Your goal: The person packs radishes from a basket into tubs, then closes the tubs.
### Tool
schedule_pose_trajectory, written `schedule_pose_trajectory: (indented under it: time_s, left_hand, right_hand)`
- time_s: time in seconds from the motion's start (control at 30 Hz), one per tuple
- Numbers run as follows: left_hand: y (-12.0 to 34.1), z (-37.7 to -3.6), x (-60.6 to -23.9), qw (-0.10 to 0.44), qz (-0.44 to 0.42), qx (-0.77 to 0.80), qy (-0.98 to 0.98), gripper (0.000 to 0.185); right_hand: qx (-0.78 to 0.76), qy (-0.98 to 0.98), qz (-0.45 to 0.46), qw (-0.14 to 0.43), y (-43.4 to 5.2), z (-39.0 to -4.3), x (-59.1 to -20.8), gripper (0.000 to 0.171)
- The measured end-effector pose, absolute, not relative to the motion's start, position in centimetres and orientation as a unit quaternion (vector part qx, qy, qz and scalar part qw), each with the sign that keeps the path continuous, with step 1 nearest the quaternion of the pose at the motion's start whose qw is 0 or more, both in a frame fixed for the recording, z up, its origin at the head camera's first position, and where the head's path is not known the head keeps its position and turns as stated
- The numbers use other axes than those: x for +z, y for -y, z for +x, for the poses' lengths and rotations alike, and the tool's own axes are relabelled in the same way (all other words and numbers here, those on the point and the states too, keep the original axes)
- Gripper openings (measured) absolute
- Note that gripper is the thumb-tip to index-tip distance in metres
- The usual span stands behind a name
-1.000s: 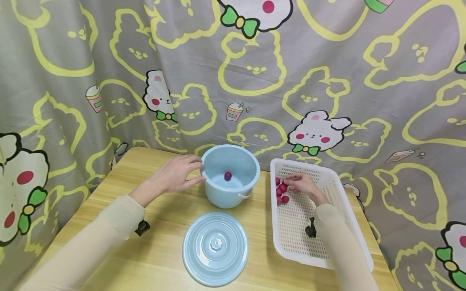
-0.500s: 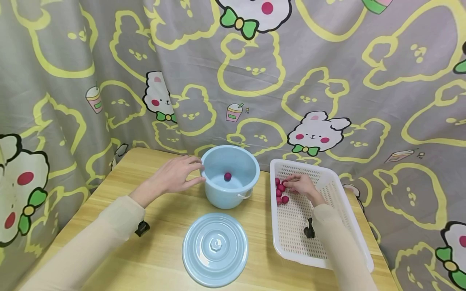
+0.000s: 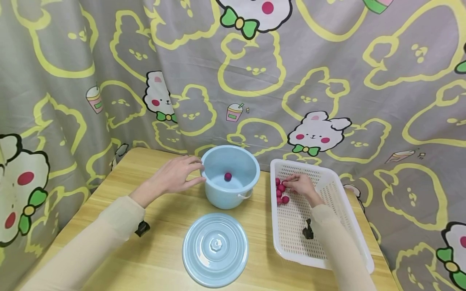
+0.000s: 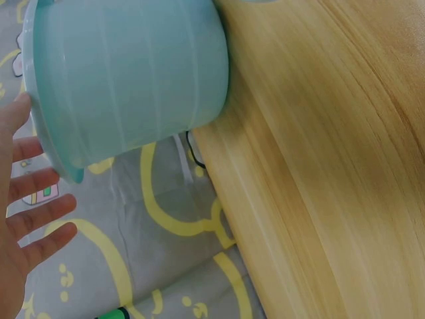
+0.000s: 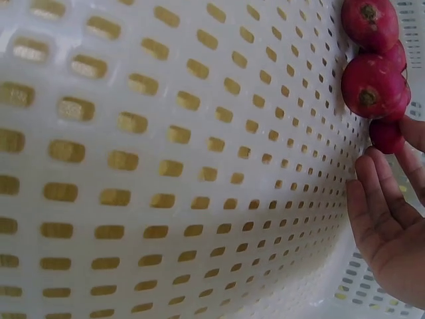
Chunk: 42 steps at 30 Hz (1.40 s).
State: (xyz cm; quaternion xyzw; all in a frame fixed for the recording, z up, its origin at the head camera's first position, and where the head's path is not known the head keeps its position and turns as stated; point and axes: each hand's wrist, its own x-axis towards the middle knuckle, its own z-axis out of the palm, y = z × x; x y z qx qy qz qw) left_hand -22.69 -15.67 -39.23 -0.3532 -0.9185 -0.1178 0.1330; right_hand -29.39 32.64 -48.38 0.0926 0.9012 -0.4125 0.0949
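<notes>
One radish lies in our blue bucket; the other radishes wait in the white basket. Our right hand seemingly pinches one; our flat-fingered left hand steadies the bucket.

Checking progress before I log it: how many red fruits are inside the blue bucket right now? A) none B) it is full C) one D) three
C: the head view shows a single red fruit on the floor of the blue bucket, while the rest lie in the white basket by the right hand.
</notes>
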Motion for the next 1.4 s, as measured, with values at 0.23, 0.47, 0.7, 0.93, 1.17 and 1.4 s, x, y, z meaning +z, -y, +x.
schedule_pose_trajectory:
  time_s: [0.23,0.47,0.7,0.93,1.17,1.4]
  left_hand:
    - [15.8,-22.7,-39.3,0.135,-0.352,-0.118,0.919,0.042]
    - [15.8,-22.8,-39.4,0.138,-0.354,-0.120,0.917,0.042]
    - [15.8,-22.8,-39.4,0.137,-0.353,-0.121,0.918,0.041]
    - [15.7,-22.8,-39.4,0.134,-0.354,-0.116,0.918,0.042]
    - [15.6,-22.7,-39.4,0.135,-0.356,-0.117,0.917,0.041]
    - [15.7,-22.7,-39.3,0.135,-0.352,-0.120,0.918,0.041]
  right_hand:
    - [-0.420,-0.898,0.106,0.083,-32.2,-29.3,-48.4,0.032]
    - [-0.426,-0.892,0.126,0.081,-31.9,-29.3,-48.4,0.031]
    - [-0.423,-0.891,0.138,0.093,-31.8,-29.5,-48.5,0.029]
    - [-0.437,-0.881,0.147,0.104,-31.8,-29.4,-48.6,0.031]
    - [-0.458,-0.871,0.140,0.114,-32.5,-29.4,-49.0,0.035]
    - [-0.441,-0.879,0.138,0.116,-33.0,-29.2,-48.3,0.042]
